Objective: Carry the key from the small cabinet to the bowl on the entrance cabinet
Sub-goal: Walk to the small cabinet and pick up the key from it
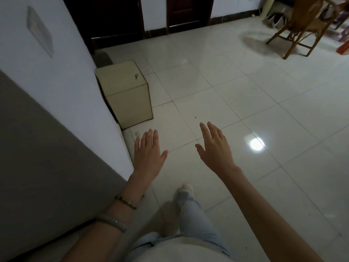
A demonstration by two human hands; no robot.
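**Both hands empty, key on the small cabinet ahead-left**

Both my hands are out in front of me, palms down, fingers spread and relaxed. Neither one grips anything.

My left hand (149,153) hovers over the tiled floor (236,103), just beside the base of the white wall (62,59) on its left. Two bracelets sit on that forearm: a beaded bracelet (126,202) nearer the wrist, a pale bangle (113,222) further back toward the elbow.

My right hand (215,148) is level with the left one, apart from it, with open floor between the two. A bright light reflection (255,144) shows on the tile just right of it.

The small cabinet (125,93), a cream box, stands on the floor ahead of my left hand, pushed against the wall corner. A small dark thing lies on its top near the far right corner; I read it as the key (136,76), but it is too small to be sure. It is well apart from both hands.

Further ahead, past the cabinet, is a dark wooden door (105,17). Far ahead-right of my right hand stands a wooden chair (304,25).

Below my hands I see my own leg in light blue trousers (194,214), with one foot (186,188) forward on the tile, roughly between my two forearms. A grey surface (43,157) fills the view left of my left arm.
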